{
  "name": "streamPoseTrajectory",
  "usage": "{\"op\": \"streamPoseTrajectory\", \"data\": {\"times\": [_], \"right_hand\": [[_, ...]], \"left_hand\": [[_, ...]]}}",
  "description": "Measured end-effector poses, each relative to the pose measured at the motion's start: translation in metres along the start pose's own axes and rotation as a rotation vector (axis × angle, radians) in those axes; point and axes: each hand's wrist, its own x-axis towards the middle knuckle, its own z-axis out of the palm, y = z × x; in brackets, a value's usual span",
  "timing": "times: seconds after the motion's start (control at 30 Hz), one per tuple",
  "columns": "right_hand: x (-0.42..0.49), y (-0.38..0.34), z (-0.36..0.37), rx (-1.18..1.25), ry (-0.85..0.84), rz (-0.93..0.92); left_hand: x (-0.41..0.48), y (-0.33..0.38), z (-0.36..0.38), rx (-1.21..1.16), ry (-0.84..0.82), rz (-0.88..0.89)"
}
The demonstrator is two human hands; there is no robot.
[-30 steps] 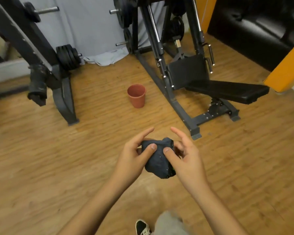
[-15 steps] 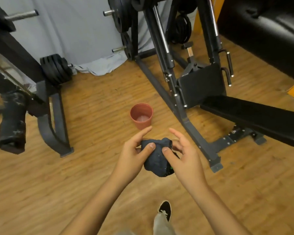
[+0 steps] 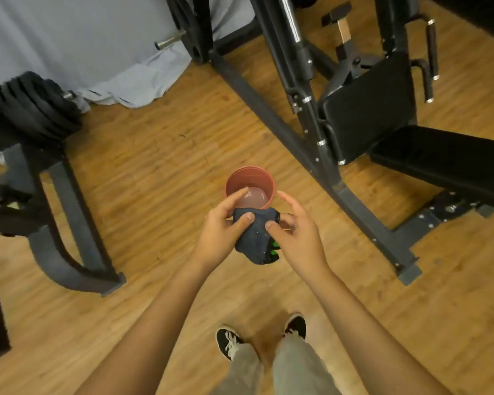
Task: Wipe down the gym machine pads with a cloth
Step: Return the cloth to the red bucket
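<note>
Shoes: my shoes point(image 3: 230, 342) stand on the wooden floor point(image 3: 154, 181).
Left grip: my left grip point(image 3: 220, 232) pinches the cloth point(image 3: 254, 238) by thumb and fingers.
Right grip: my right grip point(image 3: 297, 235) pinches its other side, forefinger raised.
Cloth: dark, bunched between both, off the floor.
Cup: a reddish cup point(image 3: 234, 181) stands on the floor just beyond.
Pads: the black pads point(image 3: 368, 115) are far right, well apart.

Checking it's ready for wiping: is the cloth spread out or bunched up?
Bunched up: the cloth is a dark wad pinched between the left hand and right hand, with no flat sheet hanging.
</note>
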Motion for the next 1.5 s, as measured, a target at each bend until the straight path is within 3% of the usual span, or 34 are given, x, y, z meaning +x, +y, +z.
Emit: {"op": "streamPoseTrajectory", "data": {"times": [0.23,0.43,0.7,0.87,1.1,1.33,1.5], "right_hand": [[0.134,0.088,0.046,0.048,0.032,0.113],[0.234,0.205,0.069,0.005,0.034,0.222],[0.323,0.361,0.118,-0.008,0.153,0.319],[0.348,0.429,0.140,-0.099,0.198,0.346],[0.360,0.464,0.138,-0.192,0.199,0.342],[0.367,0.460,0.137,-0.429,0.164,0.288],[0.363,0.463,0.136,-0.393,0.173,0.267]], "left_hand": [[0.130,-0.088,-0.009,-0.073,0.033,-0.145],[0.222,-0.208,0.002,-0.027,-0.026,-0.213],[0.327,-0.389,0.019,0.080,-0.133,-0.189],[0.352,-0.465,0.026,0.098,-0.158,-0.184],[0.366,-0.500,0.046,0.132,-0.137,-0.125],[0.372,-0.505,0.048,0.404,-0.107,0.033],[0.360,-0.508,0.042,0.495,-0.215,0.111]]}}
